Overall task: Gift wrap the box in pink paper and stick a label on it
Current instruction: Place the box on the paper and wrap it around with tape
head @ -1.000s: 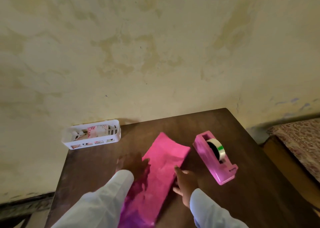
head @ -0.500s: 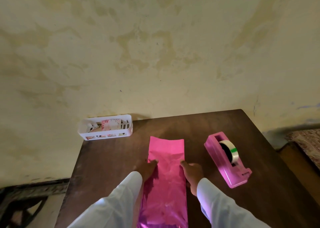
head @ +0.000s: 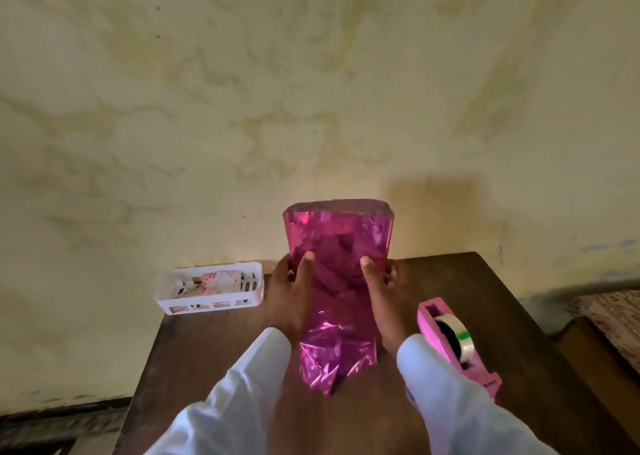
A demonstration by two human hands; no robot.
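A long package wrapped in shiny pink paper (head: 337, 281) stands on end above the brown table (head: 519, 316), its crumpled lower end near the tabletop. My left hand (head: 291, 295) grips its left side, thumb on the front. My right hand (head: 384, 299) grips its right side in the same way. The box itself is hidden inside the paper. Floral labels (head: 221, 281) lie in a white basket (head: 207, 288) at the table's back left corner.
A pink tape dispenser (head: 457, 344) with a clear tape roll sits on the table just right of my right sleeve. A stained wall rises right behind the table. A patterned cloth (head: 609, 312) shows at the far right.
The pink package lay flat on the table with both hands at its sides. Both hands have lifted it and stood it upright.
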